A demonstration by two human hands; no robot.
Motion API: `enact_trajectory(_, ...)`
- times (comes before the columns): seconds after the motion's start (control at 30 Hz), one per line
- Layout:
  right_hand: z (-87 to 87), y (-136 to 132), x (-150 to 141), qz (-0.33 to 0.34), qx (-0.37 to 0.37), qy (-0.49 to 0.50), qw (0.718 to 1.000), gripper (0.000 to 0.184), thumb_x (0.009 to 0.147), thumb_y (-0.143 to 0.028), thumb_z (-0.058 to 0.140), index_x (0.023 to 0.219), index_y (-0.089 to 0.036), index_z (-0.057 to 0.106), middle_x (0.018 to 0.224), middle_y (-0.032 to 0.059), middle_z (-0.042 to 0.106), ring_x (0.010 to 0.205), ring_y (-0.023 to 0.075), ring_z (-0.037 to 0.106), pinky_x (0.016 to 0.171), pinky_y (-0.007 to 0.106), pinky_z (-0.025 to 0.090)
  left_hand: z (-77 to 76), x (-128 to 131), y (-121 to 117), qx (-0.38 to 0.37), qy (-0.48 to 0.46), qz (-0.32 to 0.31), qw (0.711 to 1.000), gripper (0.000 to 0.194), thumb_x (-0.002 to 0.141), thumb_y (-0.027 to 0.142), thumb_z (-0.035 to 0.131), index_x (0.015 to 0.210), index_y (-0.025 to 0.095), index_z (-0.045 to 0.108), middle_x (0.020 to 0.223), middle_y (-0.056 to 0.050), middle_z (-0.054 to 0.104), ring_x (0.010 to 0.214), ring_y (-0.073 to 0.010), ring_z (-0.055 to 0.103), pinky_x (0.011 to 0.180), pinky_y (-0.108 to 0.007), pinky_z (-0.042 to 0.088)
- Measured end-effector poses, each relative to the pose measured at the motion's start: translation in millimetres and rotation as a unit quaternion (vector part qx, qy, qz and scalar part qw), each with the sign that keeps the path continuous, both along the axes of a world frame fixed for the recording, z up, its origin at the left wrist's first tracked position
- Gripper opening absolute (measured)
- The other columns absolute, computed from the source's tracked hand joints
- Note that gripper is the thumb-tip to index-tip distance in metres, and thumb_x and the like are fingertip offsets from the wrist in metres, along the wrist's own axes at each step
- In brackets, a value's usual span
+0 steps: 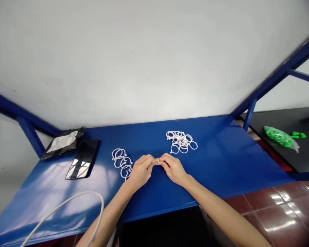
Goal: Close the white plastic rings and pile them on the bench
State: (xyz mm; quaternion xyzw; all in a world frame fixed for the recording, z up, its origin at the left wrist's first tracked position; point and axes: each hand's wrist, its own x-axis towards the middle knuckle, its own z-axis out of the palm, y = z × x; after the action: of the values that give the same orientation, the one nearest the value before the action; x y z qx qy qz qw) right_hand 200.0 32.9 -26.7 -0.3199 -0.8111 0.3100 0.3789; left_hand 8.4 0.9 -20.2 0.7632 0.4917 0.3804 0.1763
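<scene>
Blue table (213, 164) against a pale wall (144, 68); we've got a small white piece (158, 161), probably a ring, mid-table between our hands, and it could spring loose if our grip slips on something that tiny. Left hand (141, 169) and right hand (174, 168) both pinch it, barely parted; left ring pile (122, 160) sits just beside the left, right ring pile (181, 140) beyond the right.
</scene>
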Motion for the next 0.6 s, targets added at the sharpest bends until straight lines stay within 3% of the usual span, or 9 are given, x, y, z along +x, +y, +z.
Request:
enact_trajectory(0.17, 4.7, 11, 0, -0.05, 0.019, -0.002, 0.999, 0.013, 0.103, -0.027, 0.056, 0.103, -0.024, 0.068, 0.096, 0.004, 0.071, 0.086, 0.0184, 0.069, 0.078, 0.031, 0.055, 18.3, -18, 7, 0.013, 0.097, 0.019, 0.995, 0.021, 0.1, 0.029, 0.054, 0.111, 0.026, 0.071, 0.109, -0.006, 0.076, 0.098, -0.0227, 0.067, 0.09, -0.04, 0.05)
enact_trajectory(0.33, 12.0, 35, 21, -0.201, 0.078, 0.023, 0.976, 0.015, 0.102, -0.027, 0.054, 0.102, -0.024, 0.068, 0.099, 0.0066, 0.071, 0.091, 0.0222, 0.067, 0.083, 0.038, 0.055, 26.5, -71, 12, -0.027, 0.222, 0.213, 0.951, 0.036, 0.089, 0.016, 0.049, 0.119, 0.022, 0.068, 0.111, -0.012, 0.07, 0.102, -0.0308, 0.059, 0.091, -0.046, 0.047)
enact_trajectory(0.43, 12.7, 48, 36, -0.277, 0.101, -0.009, 0.956, 0.015, 0.101, -0.026, 0.054, 0.103, -0.022, 0.069, 0.103, 0.0084, 0.071, 0.099, 0.0256, 0.064, 0.088, 0.043, 0.053, 23.1, -92, 9, -0.091, 0.272, 0.231, 0.93, 0.038, 0.083, 0.017, 0.051, 0.117, 0.02, 0.067, 0.111, -0.012, 0.069, 0.102, -0.0337, 0.056, 0.087, -0.046, 0.046)
enact_trajectory(0.6, 8.4, 53, 42, -0.303, 0.116, -0.064, 0.944, 0.017, 0.099, -0.024, 0.055, 0.107, -0.021, 0.069, 0.11, 0.0107, 0.068, 0.103, 0.0287, 0.059, 0.092, 0.048, 0.05, 19.3, -95, 7, -0.116, 0.277, 0.225, 0.927, 0.033, 0.089, 0.017, 0.046, 0.115, 0.021, 0.066, 0.105, -0.011, 0.073, 0.099, -0.0333, 0.057, 0.081, -0.044, 0.042)
